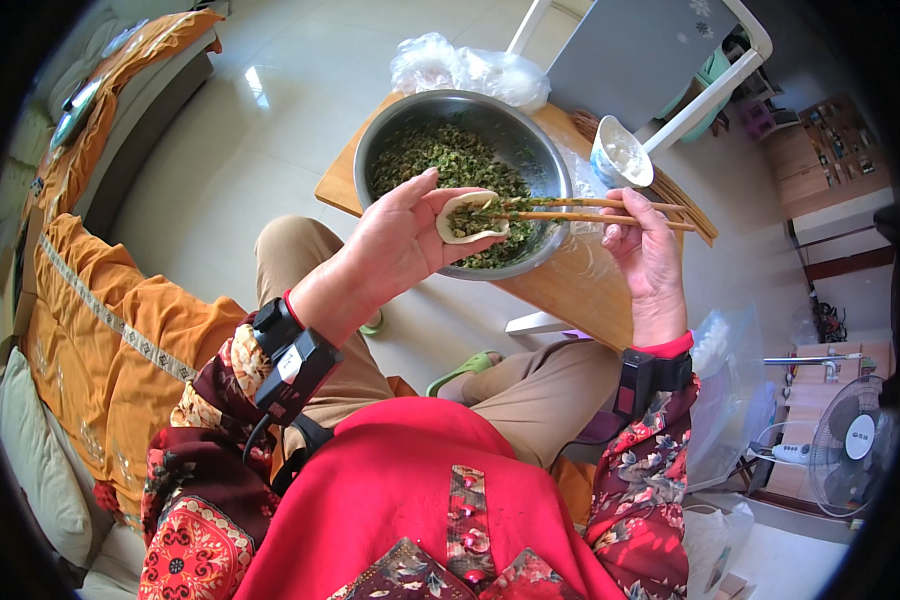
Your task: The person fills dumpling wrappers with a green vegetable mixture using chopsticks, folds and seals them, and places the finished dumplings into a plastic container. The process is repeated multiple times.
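Note:
Cupped in my left hand (401, 229) is a round dough wrapper (450, 234), its edges curling up around a portion of chopped green filling (471, 219). My right hand (645, 244) grips a pair of wooden chopsticks (585, 210) near their back ends. Bits of greens cling to the chopsticks, and their tips reach into the filling on the wrapper. Below both hands a wide metal bowl (555, 161) holds a mass of chopped greens mixture (450, 154). Part of that mixture is hidden behind my left hand.
The bowl stands on a small wooden table (570, 300). A clear plastic bag (469, 71) lies behind it. To the right are a bowl of white powder (621, 154) and more chopsticks (690, 202). An orange-covered sofa (120, 300) is on the left, a fan (851, 442) at far right.

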Available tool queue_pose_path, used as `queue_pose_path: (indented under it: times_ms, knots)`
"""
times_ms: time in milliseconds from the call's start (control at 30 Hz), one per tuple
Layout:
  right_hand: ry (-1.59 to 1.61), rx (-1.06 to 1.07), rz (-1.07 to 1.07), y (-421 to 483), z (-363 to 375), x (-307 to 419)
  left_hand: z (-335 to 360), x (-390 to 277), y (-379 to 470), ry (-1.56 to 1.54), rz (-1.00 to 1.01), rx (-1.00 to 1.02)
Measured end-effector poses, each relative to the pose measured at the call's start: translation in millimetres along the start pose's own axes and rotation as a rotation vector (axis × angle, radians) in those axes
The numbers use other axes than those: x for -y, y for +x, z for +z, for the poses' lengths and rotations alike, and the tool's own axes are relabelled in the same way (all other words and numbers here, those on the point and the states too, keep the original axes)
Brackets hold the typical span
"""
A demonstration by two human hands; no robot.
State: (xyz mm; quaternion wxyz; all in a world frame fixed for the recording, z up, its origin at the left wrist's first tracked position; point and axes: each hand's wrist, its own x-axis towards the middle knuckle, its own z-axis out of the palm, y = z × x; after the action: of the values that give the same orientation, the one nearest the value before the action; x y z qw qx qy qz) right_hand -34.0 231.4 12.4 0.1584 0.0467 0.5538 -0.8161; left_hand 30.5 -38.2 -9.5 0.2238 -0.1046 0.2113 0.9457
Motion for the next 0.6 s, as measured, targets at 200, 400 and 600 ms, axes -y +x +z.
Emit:
queue_pose_path:
  times_ms: [200,400,600]
  knots:
    - [-0.016,0.074,-0.014,-0.9,-5.0,-2.5,0.6,-1.3,-0.5,-0.033,-0.042,0.051]
    - [0.008,0.024,-0.07,-4.6,-11.0,8.5,-2.8,-4.8,-4.2,-0.003,0.005,0.041]
    - [-0.104,0.01,-0.122,-6.2,-11.3,7.8,-4.4,-4.0,-2.8,0.006,0.018,0.037]
